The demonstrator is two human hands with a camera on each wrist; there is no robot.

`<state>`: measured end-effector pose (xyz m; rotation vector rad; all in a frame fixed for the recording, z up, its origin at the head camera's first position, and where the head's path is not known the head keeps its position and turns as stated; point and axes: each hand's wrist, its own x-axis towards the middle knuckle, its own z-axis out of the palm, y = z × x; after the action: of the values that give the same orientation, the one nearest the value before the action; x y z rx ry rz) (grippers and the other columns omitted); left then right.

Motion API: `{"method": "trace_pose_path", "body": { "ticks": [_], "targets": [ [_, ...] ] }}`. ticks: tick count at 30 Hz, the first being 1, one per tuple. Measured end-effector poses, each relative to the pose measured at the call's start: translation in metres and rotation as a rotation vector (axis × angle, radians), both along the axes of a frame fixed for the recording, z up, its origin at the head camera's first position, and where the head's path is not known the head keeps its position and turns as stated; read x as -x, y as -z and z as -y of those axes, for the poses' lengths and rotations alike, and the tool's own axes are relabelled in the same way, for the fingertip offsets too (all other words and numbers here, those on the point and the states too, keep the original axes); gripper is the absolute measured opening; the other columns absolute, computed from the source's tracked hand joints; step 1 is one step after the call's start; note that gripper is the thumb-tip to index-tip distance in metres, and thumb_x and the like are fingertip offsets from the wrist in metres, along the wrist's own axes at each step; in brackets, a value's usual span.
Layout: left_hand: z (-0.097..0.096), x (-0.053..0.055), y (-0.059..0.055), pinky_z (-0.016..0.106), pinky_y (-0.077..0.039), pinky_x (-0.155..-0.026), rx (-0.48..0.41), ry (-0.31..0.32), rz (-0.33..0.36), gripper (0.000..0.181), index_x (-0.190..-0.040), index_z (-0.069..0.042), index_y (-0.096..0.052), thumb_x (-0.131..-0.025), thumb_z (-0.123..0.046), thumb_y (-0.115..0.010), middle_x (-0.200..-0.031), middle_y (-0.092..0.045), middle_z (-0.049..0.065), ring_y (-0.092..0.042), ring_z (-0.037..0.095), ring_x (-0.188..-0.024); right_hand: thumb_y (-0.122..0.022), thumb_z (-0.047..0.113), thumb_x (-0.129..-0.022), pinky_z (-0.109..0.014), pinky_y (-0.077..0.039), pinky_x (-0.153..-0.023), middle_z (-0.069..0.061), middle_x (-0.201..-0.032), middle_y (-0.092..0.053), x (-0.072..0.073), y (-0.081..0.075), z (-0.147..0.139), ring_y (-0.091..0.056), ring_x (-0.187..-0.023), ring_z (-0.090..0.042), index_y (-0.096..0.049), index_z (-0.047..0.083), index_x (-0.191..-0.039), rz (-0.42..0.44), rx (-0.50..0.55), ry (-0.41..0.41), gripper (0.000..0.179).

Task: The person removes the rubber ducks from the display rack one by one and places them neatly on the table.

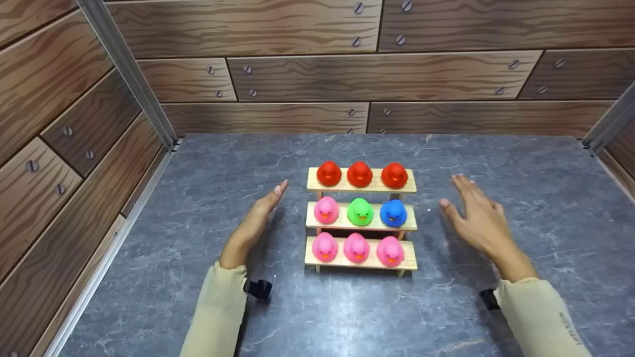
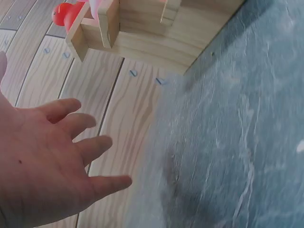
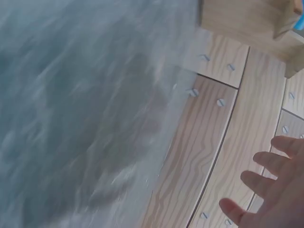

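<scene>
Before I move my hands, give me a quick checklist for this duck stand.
1. Left hand empty and apart from the stand: ok.
2. Right hand empty and apart from it: ok.
3. Stand upright on the table: ok.
4. Three ducks on every tier: ok, red ducks on top, pink ducks at the bottom, mixed colours between.
5. Ducks fixed to the boards: cannot tell.
</scene>
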<state>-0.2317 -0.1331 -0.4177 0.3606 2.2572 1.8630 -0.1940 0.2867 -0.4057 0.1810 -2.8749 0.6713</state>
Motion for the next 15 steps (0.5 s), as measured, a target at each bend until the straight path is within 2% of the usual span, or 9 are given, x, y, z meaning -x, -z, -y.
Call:
{"method": "trace_pose_path", "body": {
  "ticks": [2, 5, 10, 15],
  "targets": [
    [0.0, 0.0, 0.0, 0.053, -0.006, -0.12, -0.047, 0.006, 0.032, 0.067, -0.15, -0.002, -0.027, -0.101, -0.046, -0.025, -0.159, -0.02, 0.016, -0.013, 0.031, -0.149, -0.041, 0.046, -0.1, -0.071, -0.019, -0.102, -0.023, -0.156, -0.025, 0.0, -0.003, 0.003, -0.025, -0.141, -0.049, -0.025, 0.007, -0.152, -0.013, 0.074, -0.012, 0.067],
    [0.0, 0.0, 0.0, 0.059, -0.013, -0.117, -0.108, -0.016, 0.076, 0.072, -0.149, -0.001, -0.031, -0.098, -0.052, -0.027, -0.156, -0.027, 0.019, -0.023, 0.035, -0.146, -0.043, 0.042, -0.1, -0.07, -0.02, -0.105, -0.025, -0.154, -0.028, 0.001, -0.006, 0.007, -0.026, -0.139, -0.05, -0.028, 0.007, -0.151, -0.027, 0.181, -0.028, 0.064],
    [-0.003, 0.0, -0.001, 0.058, -0.022, -0.115, -0.182, -0.069, 0.156, 0.064, -0.146, 0.0, -0.036, -0.1, -0.042, -0.031, -0.151, -0.035, 0.022, -0.032, 0.037, -0.142, -0.043, 0.043, -0.1, -0.065, -0.018, -0.112, -0.024, -0.156, -0.025, 0.001, -0.014, 0.016, -0.022, -0.142, -0.048, -0.026, 0.008, -0.152, 0.018, 0.379, -0.063, 0.065],
    [-0.006, -0.001, 0.001, 0.054, -0.031, -0.112, -0.185, -0.096, 0.218, 0.058, -0.145, 0.0, -0.039, -0.098, -0.035, -0.042, -0.147, -0.043, 0.02, -0.042, 0.037, -0.136, -0.044, 0.036, -0.101, -0.053, -0.024, -0.112, -0.02, -0.154, -0.032, 0.004, -0.019, 0.027, -0.027, -0.143, -0.037, -0.029, 0.004, -0.15, -0.012, 0.532, -0.118, 0.06]
  ]
}}
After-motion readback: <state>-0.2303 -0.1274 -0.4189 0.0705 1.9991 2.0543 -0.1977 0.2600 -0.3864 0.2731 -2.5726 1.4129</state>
